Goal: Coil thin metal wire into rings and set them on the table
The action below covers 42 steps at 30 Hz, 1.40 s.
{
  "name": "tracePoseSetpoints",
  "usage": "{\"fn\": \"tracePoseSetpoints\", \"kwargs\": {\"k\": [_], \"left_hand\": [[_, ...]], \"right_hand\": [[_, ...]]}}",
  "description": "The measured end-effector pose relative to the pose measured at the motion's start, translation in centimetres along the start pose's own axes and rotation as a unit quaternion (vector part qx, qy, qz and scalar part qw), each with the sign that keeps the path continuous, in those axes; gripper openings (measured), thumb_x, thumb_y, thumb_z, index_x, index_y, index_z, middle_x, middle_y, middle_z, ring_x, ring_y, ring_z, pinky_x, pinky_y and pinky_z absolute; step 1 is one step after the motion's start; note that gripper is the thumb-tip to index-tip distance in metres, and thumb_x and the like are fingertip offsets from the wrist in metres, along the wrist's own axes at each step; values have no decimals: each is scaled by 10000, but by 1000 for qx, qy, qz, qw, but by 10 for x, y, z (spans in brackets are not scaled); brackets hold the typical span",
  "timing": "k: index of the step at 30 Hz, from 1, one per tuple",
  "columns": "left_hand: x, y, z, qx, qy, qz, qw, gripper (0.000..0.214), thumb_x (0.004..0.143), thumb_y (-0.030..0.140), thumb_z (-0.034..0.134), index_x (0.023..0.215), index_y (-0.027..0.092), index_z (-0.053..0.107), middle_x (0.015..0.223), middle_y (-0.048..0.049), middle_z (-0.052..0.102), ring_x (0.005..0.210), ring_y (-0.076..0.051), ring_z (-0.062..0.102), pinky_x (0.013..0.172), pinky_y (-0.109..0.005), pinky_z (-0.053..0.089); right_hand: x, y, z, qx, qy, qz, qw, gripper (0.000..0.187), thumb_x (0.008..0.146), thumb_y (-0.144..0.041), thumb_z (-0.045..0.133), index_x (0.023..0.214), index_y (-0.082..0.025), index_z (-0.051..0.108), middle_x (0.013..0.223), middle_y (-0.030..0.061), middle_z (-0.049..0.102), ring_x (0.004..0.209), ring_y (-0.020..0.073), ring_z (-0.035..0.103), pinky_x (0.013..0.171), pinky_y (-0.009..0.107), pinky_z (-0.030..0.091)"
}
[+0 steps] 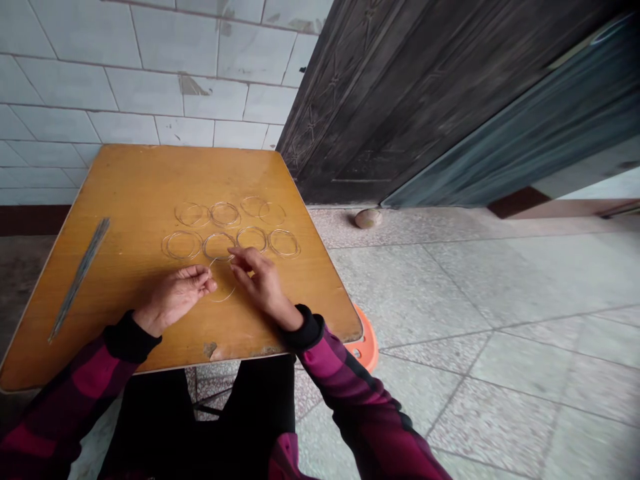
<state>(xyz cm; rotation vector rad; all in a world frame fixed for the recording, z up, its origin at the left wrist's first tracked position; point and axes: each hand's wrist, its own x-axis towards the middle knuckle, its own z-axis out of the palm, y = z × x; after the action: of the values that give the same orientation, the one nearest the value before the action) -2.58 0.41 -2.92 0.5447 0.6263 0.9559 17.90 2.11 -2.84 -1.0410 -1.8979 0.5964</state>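
Observation:
On the wooden table (130, 193) lie several thin wire rings (225, 215) in two rows. My left hand (175, 295) pinches one end of a thin curved wire (223, 295), fingers closed. My right hand (260, 280) rests beside it, its fingers closed on the wire's other part near the ring (219, 245) in the near row. Both hands sit just in front of the near row of rings.
A bundle of straight wires (80, 275) lies along the table's left side. An orange plastic stool (367, 345) shows under the right table edge. A stone (369, 218) lies on the tiled floor by the dark wooden door (425, 100). White tiled wall behind.

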Motion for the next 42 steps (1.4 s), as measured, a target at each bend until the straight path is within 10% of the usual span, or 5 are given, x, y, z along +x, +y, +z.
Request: {"fn": "tracePoseSetpoints", "kwargs": {"k": [5,11,25,42], "left_hand": [[0,1,2,12,-4,-4,1000,96,751,160,783,759,137,690,726,-11,654,732,-124,612,777,-263,455],[1,-3,2,-23,-18,6,1000,133,742,119,767,858,146,709,788,-23,662,769,-133,612,788,-272,475],[-8,-4,19,8,-7,1,1000,122,765,168,768,763,149,647,734,0,594,707,-105,570,585,-199,444],[-6,-5,17,1,-15,19,1000,120,771,192,766,743,150,657,740,-6,614,750,-123,579,694,-249,453]], "right_hand": [[2,-11,-5,-115,-76,-166,976,509,968,-308,520,1464,-273,409,1354,115,540,1246,272,522,1035,477,464],[4,-11,-5,-142,-182,-256,939,1048,813,-680,603,1555,-104,140,1508,253,359,1428,366,320,1130,564,331],[-2,-8,19,-38,-131,-126,983,1112,775,-543,732,1562,-225,15,1528,218,256,1408,362,354,1078,520,457],[0,-13,9,-62,-127,-92,986,767,786,-463,746,1404,-194,379,1260,163,508,1110,291,586,887,436,583]]}}
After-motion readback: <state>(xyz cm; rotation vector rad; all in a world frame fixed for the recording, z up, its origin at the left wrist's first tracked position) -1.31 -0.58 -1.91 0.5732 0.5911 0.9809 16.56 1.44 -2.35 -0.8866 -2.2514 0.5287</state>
